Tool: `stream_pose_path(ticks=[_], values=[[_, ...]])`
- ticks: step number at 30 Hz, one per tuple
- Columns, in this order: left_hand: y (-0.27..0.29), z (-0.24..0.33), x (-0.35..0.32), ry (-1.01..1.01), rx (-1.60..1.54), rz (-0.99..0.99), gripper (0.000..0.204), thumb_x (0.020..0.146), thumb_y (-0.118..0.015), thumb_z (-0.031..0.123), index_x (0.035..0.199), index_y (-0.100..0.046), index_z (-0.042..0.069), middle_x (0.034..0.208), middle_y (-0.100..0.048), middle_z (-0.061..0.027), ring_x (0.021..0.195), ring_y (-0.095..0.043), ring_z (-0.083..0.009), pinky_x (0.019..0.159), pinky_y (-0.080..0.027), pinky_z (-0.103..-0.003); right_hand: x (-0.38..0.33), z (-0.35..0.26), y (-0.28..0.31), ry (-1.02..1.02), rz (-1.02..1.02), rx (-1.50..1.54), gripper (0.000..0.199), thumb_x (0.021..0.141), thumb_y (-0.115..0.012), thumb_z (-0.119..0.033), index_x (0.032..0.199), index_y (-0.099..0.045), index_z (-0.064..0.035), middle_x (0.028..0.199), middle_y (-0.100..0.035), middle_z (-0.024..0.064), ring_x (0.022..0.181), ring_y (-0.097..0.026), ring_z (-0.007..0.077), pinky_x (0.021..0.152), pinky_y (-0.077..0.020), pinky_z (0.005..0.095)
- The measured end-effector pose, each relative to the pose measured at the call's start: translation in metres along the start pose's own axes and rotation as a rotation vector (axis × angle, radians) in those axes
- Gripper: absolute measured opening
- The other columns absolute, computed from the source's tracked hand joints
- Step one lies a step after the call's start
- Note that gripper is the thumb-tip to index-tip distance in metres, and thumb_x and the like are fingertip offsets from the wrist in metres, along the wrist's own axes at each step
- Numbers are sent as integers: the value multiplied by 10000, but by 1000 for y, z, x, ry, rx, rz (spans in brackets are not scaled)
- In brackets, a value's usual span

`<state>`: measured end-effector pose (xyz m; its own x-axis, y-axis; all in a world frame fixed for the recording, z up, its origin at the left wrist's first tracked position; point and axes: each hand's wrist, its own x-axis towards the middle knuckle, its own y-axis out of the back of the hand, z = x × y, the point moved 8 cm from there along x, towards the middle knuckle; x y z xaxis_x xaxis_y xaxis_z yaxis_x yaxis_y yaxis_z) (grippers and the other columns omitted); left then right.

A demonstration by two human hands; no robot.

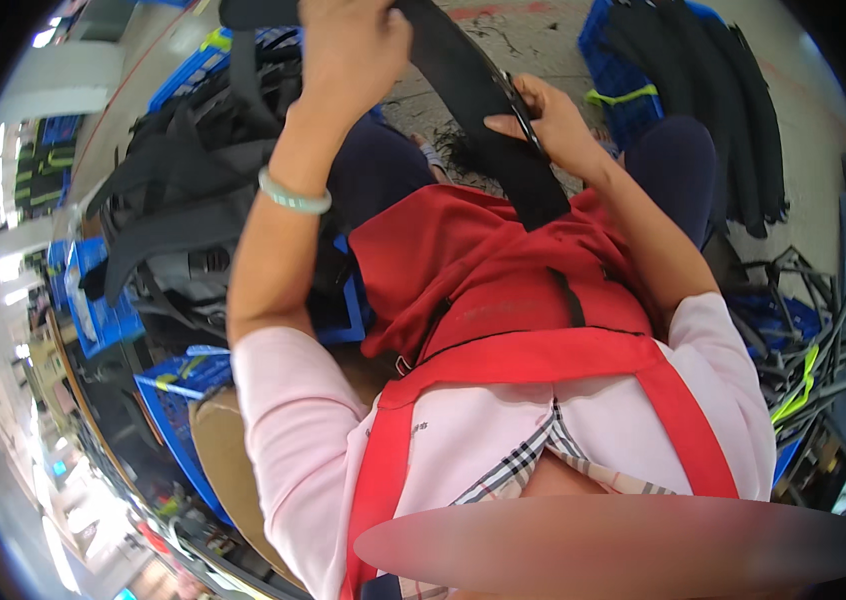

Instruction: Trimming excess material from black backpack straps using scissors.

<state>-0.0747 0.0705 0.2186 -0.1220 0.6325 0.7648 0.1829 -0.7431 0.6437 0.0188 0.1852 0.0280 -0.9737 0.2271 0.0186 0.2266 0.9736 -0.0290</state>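
A wide black padded strap [463, 85] runs from the upper edge down over my lap, its lower end on my red apron [503, 290]. My left hand [353, 50], with a pale bangle on the wrist, is closed on the strap near the top; some of its fingers are cut off by the edge. In my right hand [558, 125] is a slim, dark, shiny tool that looks like thread snips [523, 110], lying along the strap's right edge. My right fingers are bent round it, close to the fabric.
At left, a blue crate [188, 75] is heaped with black straps and bags [183, 210]. More black straps [703, 100] hang over a blue crate [598, 60] at upper right. Thin black and yellow-green strips [803, 370] pile up at right. Dark thread scraps [458, 150] litter the floor.
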Motion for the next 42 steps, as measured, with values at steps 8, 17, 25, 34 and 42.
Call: stream_pose_path(ticks=[8, 17, 25, 34, 42], values=[[-140, 7, -166, 1266, -1634, -151, 272, 839, -696, 193, 1060, -616, 57, 972, -613, 4, 795, -544, -84, 700, -435, -210, 7, -20, 5, 32, -111, -7, 202, 821, -708, -153, 897, -545, -61, 769, -506, -58, 712, -455, 18, 625, -370, 194], [-131, -18, -165, 1402, -1761, 84, 159, 849, -666, 109, 998, -644, 59, 963, -661, -41, 873, -632, -158, 770, -509, -304, 10, -2, 10, -64, -129, 61, 207, 849, -678, -191, 908, -553, -37, 812, -582, 25, 742, -552, 93, 696, -454, 238], [-128, -10, -150, 1170, -1685, 64, 165, 796, -707, 34, 953, -659, 44, 894, -670, -35, 806, -633, -131, 742, -507, -260, 8, 6, 10, -20, 21, 95, 162, 824, -703, -131, 856, -552, -84, 750, -504, -65, 689, -454, 21, 622, -362, 183], [-122, -6, -151, 1118, -1359, -7, 143, 753, -721, -33, 885, -671, -11, 828, -666, -42, 730, -623, -118, 673, -497, -232, 13, 18, 14, 51, 81, -44, 178, 822, -710, -146, 884, -557, -80, 765, -515, -62, 695, -467, 19, 624, -370, 175], [-120, 2, -165, 1204, -1532, 68, 190, 751, -700, -76, 924, -658, -11, 894, -664, -65, 788, -626, -141, 719, -498, -252, 12, 23, 1, -17, -8, -117, 252, 835, -697, -159, 998, -546, -41, 787, -546, -39, 738, -491, 16, 617, -381, 180]])
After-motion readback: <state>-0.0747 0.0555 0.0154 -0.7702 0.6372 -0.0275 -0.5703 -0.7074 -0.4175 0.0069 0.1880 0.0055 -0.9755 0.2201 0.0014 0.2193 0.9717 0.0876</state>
